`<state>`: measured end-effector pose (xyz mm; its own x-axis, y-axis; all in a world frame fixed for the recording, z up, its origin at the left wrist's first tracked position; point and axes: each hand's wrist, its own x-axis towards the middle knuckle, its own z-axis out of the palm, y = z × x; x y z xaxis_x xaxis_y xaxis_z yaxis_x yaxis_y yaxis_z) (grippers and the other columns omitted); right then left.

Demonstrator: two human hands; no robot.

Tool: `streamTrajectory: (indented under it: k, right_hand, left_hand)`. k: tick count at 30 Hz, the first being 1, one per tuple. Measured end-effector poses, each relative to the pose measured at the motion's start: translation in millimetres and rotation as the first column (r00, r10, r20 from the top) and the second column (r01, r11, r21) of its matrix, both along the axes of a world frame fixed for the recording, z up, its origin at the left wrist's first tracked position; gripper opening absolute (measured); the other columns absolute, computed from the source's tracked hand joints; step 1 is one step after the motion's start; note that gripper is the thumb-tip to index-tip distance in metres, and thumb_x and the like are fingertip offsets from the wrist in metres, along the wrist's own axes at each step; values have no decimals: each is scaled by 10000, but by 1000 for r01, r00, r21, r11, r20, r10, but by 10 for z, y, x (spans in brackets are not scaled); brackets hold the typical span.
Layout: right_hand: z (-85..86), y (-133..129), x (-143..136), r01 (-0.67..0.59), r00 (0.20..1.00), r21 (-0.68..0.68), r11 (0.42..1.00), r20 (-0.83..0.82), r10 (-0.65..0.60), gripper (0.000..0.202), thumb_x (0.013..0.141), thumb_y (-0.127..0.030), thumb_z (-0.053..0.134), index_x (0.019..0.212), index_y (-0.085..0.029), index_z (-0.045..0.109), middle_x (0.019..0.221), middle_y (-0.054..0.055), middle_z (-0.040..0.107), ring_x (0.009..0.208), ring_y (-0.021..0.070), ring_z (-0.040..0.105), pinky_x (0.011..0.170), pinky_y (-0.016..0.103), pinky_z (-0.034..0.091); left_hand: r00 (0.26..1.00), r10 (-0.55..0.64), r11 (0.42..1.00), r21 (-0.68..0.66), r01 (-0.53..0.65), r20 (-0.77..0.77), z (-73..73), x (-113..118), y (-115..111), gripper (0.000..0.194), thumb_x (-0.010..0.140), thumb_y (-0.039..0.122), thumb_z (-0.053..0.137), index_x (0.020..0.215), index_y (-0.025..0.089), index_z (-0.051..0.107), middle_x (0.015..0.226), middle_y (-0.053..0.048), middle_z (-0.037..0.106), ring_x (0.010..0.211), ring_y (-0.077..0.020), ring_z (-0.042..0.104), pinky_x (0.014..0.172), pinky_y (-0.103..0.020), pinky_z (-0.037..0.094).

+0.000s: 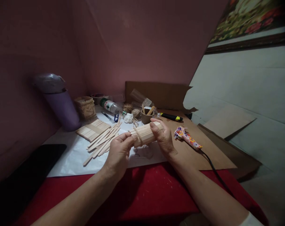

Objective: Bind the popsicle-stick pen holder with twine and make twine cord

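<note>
Above the table I hold a cylinder of flat wooden craft sticks, tilted on its side. Twine is wound round it near its left end. My right hand wraps the right end, thumb on top. At the twine-wrapped end, my left hand is closed, with thumb and forefinger pinched at the twine. Just left of it, loose craft sticks lie scattered on white paper. A banded stack of craft sticks lies behind them.
A floral glue gun with a black cord rests on cardboard at right. Behind stand a small pot, twine balls, plastic bottles and a utility knife. A purple tumbler stands left; red cloth covers the front.
</note>
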<state>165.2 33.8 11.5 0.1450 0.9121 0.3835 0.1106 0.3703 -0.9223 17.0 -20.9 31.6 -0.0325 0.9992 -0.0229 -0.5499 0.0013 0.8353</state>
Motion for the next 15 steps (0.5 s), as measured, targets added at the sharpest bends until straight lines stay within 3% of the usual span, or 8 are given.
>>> streamTrajectory:
  k: [15]
  right_hand:
    - [52, -68, 9, 23, 998, 68, 997, 59, -27, 516, 717, -538, 615, 1059, -152, 618, 879, 59, 627, 785, 190, 564, 700, 297, 440]
  left_hand:
    - [997, 57, 998, -6, -57, -55, -46, -17, 47, 199, 536, 151, 750, 548, 132, 553, 547, 37, 571, 572, -77, 511, 605, -192, 394]
